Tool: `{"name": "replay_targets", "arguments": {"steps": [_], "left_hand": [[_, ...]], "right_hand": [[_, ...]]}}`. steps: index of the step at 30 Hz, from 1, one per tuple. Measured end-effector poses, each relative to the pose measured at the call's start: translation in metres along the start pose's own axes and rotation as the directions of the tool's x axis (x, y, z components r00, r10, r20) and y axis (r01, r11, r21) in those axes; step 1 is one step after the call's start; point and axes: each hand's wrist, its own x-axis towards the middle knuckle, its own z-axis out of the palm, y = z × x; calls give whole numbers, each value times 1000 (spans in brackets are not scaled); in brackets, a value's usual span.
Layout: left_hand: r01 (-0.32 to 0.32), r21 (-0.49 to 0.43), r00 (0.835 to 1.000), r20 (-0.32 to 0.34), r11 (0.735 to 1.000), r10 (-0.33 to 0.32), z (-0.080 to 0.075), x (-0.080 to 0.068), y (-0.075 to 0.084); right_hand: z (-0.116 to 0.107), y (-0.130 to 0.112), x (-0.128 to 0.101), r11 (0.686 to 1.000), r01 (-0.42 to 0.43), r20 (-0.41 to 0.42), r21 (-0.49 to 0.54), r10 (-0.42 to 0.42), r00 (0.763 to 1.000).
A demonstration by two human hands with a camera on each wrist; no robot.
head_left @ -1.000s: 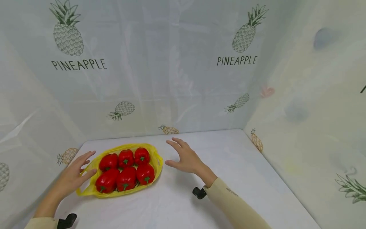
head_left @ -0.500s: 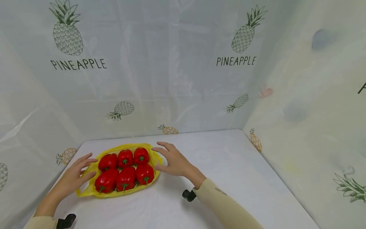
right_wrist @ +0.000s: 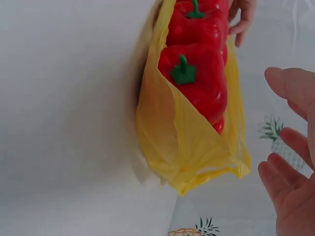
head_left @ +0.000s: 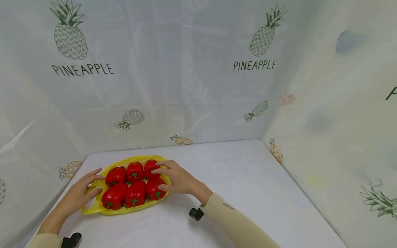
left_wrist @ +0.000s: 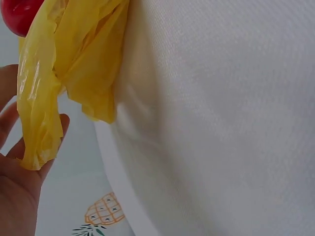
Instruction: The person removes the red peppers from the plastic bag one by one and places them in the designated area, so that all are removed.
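Several glossy red bell peppers with green stems lie in two rows inside an opened yellow plastic bag, on the left part of the table. Beside the bag's left end is my left hand, fingers spread and slightly bent. In the left wrist view, a bag handle hangs in front of that hand; whether they touch I cannot tell. My right hand overlaps the right-end peppers in the head view, fingers loosely bent. The right wrist view shows it apart from the bag, holding nothing.
A white cloth covers the table. Pale sheeting printed with pineapples rises at the back and both sides. The table's right edge runs along the side sheet. Each wrist wears a small black camera mount.
My right hand has moved left, from beside the bag to over its right end. The left hand has barely moved. Bag and peppers keep their places.
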Motion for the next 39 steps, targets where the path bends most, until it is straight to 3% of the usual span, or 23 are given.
{"name": "replay_targets", "arguments": {"steps": [7,15,21,27,34,39], "left_hand": [[-11,-20,1000,-2,1000,11,3,-1,-2],[-123,-2,990,-69,992,123,6,-2,-4],[-149,-15,986,-82,989,147,7,-2,-5],[-121,-8,991,-59,993,120,9,-2,-8],[-21,-12,1000,-6,1000,21,9,-2,-8],[-4,10,1000,-12,1000,4,9,-2,-8]], "right_hand": [[11,-4,8,999,16,56,-33,-14,998],[20,-1,10,998,1,102,-65,6,995],[26,4,9,997,-23,112,-69,30,993],[29,6,10,998,-42,124,-42,47,991],[31,5,12,999,-39,142,-21,42,989],[33,5,14,999,-43,148,-17,45,988]]}}
